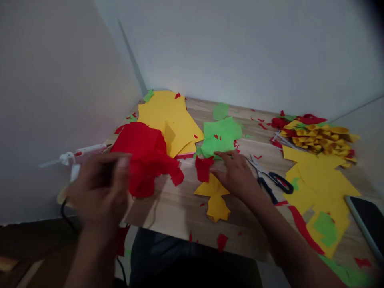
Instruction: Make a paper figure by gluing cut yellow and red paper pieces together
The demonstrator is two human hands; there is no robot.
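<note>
My left hand (100,188) is raised at the left, blurred, with thumb and fingers pinched together. Right beside its fingertips is crumpled red felt-like material (141,140); whether the pinch holds it I cannot tell. My right hand (238,172) is low over the middle of the table, fingers apart. Its thumb is at the edge of a small red cut piece (203,169). Below that lies a yellow cut-out (217,204) with pointed lobes. Scissors (267,178) with dark handles lie partly open just right of this hand.
Yellow sheets (166,106) and green pieces (222,134) lie toward the back. A white glue gun (90,150) is at the left edge. At right are a heap of folded yellow pieces (321,138), flat yellow cut-outs (324,188) and a phone (370,222). Red scraps litter the table.
</note>
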